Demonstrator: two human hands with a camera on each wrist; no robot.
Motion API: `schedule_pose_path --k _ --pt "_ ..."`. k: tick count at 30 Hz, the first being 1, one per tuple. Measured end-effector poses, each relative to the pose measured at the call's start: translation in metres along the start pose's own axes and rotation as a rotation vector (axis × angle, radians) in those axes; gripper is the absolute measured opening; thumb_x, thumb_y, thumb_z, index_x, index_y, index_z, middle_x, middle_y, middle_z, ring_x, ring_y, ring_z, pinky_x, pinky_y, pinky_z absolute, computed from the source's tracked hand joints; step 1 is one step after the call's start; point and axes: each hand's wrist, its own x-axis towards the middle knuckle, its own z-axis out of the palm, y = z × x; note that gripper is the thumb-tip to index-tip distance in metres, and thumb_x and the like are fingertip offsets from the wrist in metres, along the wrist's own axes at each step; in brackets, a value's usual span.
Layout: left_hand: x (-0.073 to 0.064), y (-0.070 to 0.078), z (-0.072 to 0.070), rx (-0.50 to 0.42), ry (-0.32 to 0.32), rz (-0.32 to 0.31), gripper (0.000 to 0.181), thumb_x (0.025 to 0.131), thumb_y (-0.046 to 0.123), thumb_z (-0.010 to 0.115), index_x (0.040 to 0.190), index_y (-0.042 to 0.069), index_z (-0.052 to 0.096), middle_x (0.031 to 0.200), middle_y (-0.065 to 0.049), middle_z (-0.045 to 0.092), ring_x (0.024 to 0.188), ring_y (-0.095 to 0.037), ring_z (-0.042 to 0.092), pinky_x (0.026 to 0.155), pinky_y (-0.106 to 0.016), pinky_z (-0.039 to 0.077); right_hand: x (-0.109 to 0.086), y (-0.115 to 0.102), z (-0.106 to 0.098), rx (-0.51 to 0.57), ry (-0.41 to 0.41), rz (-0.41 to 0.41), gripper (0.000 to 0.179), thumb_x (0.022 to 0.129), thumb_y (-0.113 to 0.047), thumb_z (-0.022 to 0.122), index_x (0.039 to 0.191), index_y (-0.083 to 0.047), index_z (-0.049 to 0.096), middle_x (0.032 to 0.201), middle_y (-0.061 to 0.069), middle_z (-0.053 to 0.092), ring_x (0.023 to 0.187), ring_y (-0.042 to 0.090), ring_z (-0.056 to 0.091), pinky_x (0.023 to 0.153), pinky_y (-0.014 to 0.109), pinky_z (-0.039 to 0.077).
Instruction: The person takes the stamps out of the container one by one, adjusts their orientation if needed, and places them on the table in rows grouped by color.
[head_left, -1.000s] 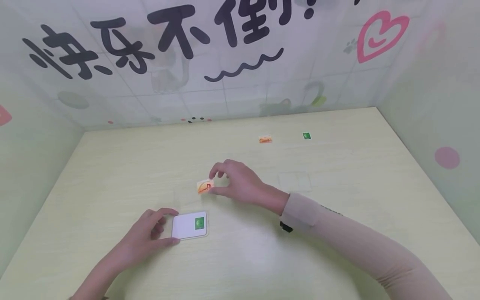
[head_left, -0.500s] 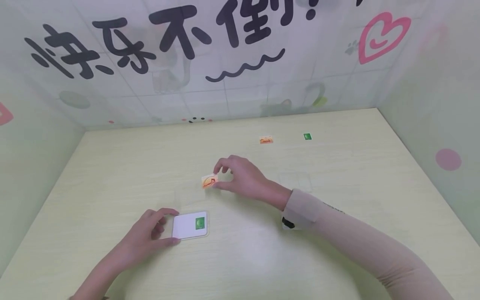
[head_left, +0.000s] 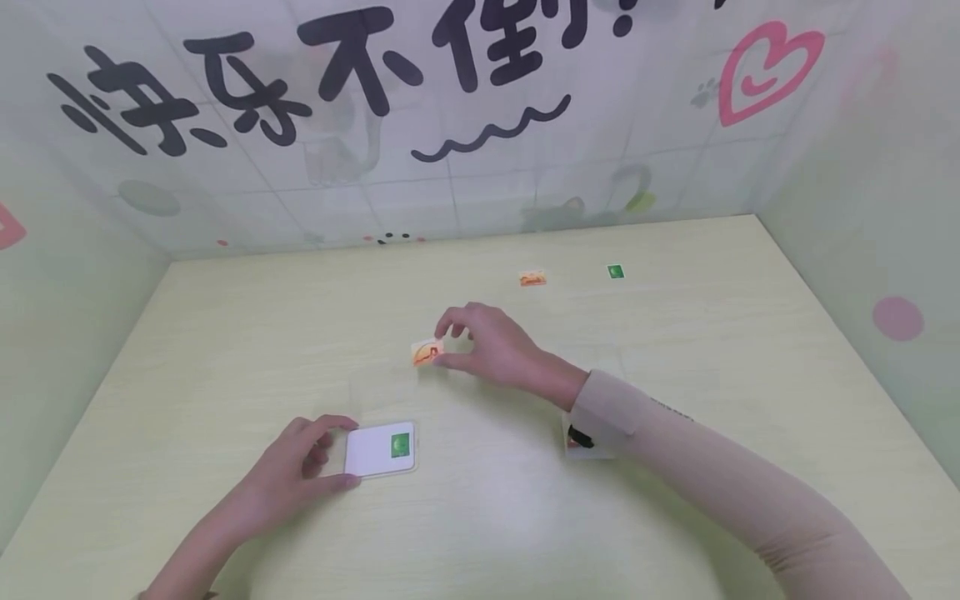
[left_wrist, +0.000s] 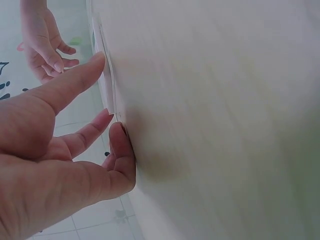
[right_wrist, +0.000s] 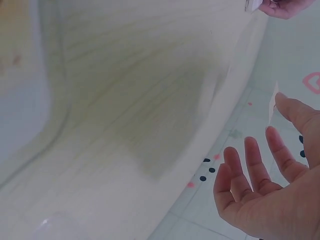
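My right hand (head_left: 491, 343) pinches a small orange-and-white stamp (head_left: 426, 353) by its right edge, held up over the table. In the right wrist view the stamp (right_wrist: 272, 105) is seen nearly edge-on between thumb and index finger, the other fingers curled loosely below. My left hand (head_left: 296, 462) grips a white card in a clear sleeve (head_left: 366, 452) by its left end, thumb at the near edge and index finger at the far one. A green stamp (head_left: 401, 445) lies on that card's right part. The left wrist view shows the sleeve (left_wrist: 107, 80) thin and edge-on.
Farther back on the table (head_left: 262, 333) lie another orange stamp (head_left: 532, 278) and a green stamp (head_left: 616, 272). A second sleeved card (head_left: 588, 451) is partly hidden under the right forearm. A faint clear sheet (head_left: 375, 383) lies behind the held card. Printed walls (head_left: 480, 192) enclose the table.
My right hand has moved away from the left hand's card, back and to the right, carrying the orange stamp. More of the card under the forearm shows. The left hand stays put.
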Motion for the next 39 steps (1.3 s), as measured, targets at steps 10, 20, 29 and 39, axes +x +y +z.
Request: schedule_pose_path --k 10,20,29,39 --pt "0.0 0.0 -0.001 -0.006 -0.004 0.009 0.06 0.082 0.019 0.091 0.134 0.014 0.062 0.107 -0.007 0.053 0.092 -0.019 0.049 0.076 -0.023 0.047 0.005 0.005 -0.004 -0.01 0.01 0.02 0.032 0.094 -0.027 0.083 0.121 -0.013 0.072 0.118 0.008 0.071 0.107 0.024 0.064 0.091 0.036 0.054" --pt "-0.001 0.001 -0.002 -0.009 -0.004 -0.004 0.06 0.082 0.02 0.092 0.134 0.014 0.062 0.107 -0.007 0.053 0.093 -0.019 0.049 0.076 -0.023 0.047 0.009 0.01 -0.007 0.003 0.011 0.038 0.033 0.094 -0.028 0.083 0.122 -0.013 0.072 0.12 0.01 0.071 0.111 0.027 0.065 0.091 0.037 0.055" --pt "-0.001 0.002 -0.003 -0.01 -0.007 -0.016 0.06 0.082 0.019 0.091 0.135 0.013 0.062 0.109 -0.008 0.053 0.094 -0.019 0.05 0.077 -0.023 0.048 0.012 0.014 -0.011 0.014 0.028 0.05 0.032 0.094 -0.027 0.083 0.121 -0.013 0.072 0.119 0.008 0.071 0.108 0.025 0.065 0.09 0.037 0.055" --pt "-0.002 0.004 -0.003 -0.032 -0.011 0.009 0.06 0.083 0.015 0.09 0.135 0.008 0.061 0.108 -0.009 0.051 0.091 -0.019 0.047 0.074 -0.022 0.046 0.015 0.021 -0.015 0.015 0.054 0.05 0.031 0.095 -0.027 0.082 0.12 -0.012 0.072 0.117 0.009 0.071 0.107 0.025 0.065 0.089 0.037 0.055"
